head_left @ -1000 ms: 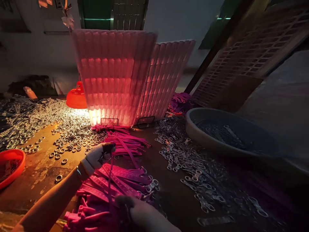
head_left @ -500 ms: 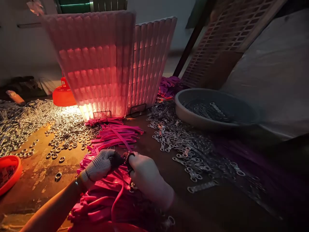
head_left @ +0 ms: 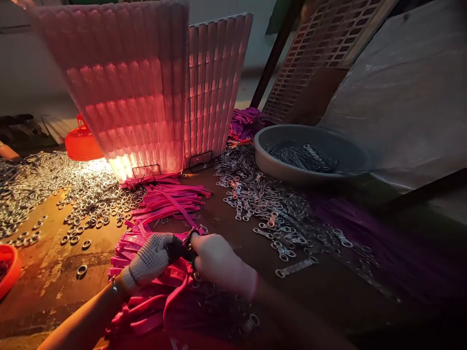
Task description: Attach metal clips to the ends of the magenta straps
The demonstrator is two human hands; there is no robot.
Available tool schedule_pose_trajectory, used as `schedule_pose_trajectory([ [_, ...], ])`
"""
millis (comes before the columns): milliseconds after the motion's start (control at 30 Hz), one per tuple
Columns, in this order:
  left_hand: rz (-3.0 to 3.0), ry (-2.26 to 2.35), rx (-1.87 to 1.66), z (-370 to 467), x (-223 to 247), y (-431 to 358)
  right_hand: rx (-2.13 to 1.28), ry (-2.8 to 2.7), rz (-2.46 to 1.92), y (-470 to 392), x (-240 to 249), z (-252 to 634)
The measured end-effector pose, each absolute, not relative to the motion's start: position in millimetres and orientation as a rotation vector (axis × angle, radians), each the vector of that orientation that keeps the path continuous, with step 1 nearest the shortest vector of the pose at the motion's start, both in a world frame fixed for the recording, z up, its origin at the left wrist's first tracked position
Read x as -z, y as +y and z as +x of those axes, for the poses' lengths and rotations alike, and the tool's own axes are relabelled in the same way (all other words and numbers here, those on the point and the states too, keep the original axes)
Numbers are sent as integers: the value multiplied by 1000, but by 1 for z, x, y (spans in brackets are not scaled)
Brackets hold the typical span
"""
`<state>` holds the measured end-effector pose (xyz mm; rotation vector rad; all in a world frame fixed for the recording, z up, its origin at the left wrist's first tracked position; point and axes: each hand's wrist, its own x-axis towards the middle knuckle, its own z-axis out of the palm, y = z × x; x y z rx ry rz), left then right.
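Both hands meet over a heap of pink straps point(head_left: 146, 311). My left hand point(head_left: 151, 257), in a dotted white glove with dark fingertips, is closed in a pinch; what lies between its fingers is hidden. My right hand point(head_left: 222, 262), in a pale glove with dark fingertips, is closed beside it on one pink strap point(head_left: 178, 206), which runs up and away from the fingers. A small metal ring point(head_left: 203, 230) shows at the right fingertips. More pink straps point(head_left: 156, 192) lie in a bundle just beyond the hands.
Loose metal rings point(head_left: 98, 199) are piled at the left under a red lamp point(head_left: 83, 143). Linked metal pieces point(head_left: 270, 209) spread on the right beside a grey basin point(head_left: 306, 175). Ribbed panels point(head_left: 134, 97) stand behind. A red bowl point(head_left: 14, 272) sits at left.
The whole view has shifted, so the background sits further left and slightly higher. Both hands stay together at the strap, with little change in their grip.
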<state>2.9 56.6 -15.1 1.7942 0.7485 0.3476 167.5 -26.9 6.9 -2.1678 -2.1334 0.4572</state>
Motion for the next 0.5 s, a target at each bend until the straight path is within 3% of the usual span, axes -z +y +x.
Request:
schedule_pose_trajectory([
  [200,1784,779,-207,7,23,59,-323,-2355,-2112,-31,1,162],
  [367,1985,547,83,-14,-32,85,-267,-2415,-2067,-41,-10,176],
  [500,2001,815,50,-58,-61,116,-300,-2299,-2202,-61,-12,193],
])
